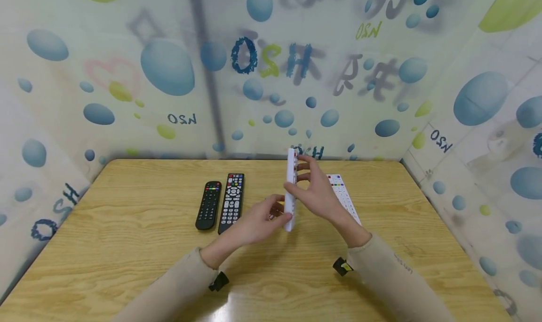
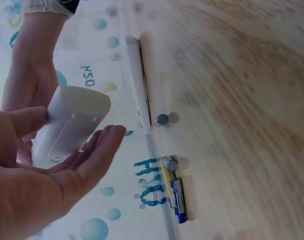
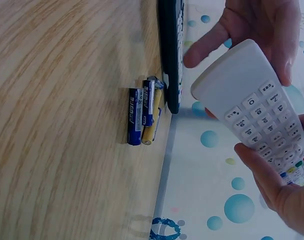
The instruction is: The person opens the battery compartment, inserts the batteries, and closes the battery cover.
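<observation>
Both hands hold a white remote control (image 1: 290,190) up over the table, its narrow side towards the head camera. My right hand (image 1: 315,188) grips the far part, thumb on one side and fingers on the other. Around the near end are the thumb and fingers of my left hand (image 1: 264,221). The left wrist view shows the smooth back of the remote control (image 2: 74,117) with its battery cover in place. Numbered buttons and several coloured keys cover the face of the remote control (image 3: 264,112) in the right wrist view.
Two black remote controls, a shorter one (image 1: 208,206) and a longer one (image 1: 232,202), lie left of the hands. Another white remote control (image 1: 344,195) lies partly behind the right arm. Several batteries (image 3: 135,117), blue and yellow, lie on the wooden table (image 1: 139,209). A patterned curtain (image 1: 169,68) stands behind.
</observation>
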The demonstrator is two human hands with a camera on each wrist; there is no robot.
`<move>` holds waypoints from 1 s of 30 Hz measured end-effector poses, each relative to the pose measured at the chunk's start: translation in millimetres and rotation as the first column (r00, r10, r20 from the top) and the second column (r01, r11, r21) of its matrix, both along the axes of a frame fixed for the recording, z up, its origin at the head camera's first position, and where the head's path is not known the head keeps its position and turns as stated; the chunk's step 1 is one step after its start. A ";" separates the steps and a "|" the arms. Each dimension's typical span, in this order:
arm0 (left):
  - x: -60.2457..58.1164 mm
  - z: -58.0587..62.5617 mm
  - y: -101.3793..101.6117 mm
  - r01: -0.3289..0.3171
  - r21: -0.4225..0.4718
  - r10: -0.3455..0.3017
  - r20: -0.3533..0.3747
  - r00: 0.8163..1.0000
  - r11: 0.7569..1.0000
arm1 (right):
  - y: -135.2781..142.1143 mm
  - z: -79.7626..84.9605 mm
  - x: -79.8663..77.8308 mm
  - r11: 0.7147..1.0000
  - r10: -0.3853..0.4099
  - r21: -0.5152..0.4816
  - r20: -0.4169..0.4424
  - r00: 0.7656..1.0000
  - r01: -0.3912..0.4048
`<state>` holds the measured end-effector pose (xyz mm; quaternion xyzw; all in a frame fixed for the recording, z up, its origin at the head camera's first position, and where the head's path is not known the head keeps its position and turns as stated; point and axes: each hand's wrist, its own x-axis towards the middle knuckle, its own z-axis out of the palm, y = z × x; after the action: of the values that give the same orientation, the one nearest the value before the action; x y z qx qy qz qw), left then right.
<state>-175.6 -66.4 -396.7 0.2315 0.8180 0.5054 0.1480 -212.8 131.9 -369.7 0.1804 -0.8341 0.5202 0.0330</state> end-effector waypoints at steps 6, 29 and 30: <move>-0.9 -0.9 -2.4 0.006 0.060 -0.008 0.033 0.999 0.998 | 0.9 -1.1 1.9 0.999 0.028 -0.037 0.009 1.000 -0.028; -1.7 -3.2 0.0 -0.157 0.029 0.157 0.015 0.987 0.987 | 2.3 5.5 3.7 0.979 0.059 -0.198 0.099 0.993 -0.039; -1.9 -3.8 -0.1 -0.162 0.018 0.162 -0.003 0.987 0.987 | 2.1 5.8 3.5 0.979 0.056 -0.199 0.100 0.993 -0.035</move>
<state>-177.5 -66.4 -400.5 0.1668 0.8298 0.5225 0.1027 -209.3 133.9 -363.9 0.1676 -0.7747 0.6096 -0.0053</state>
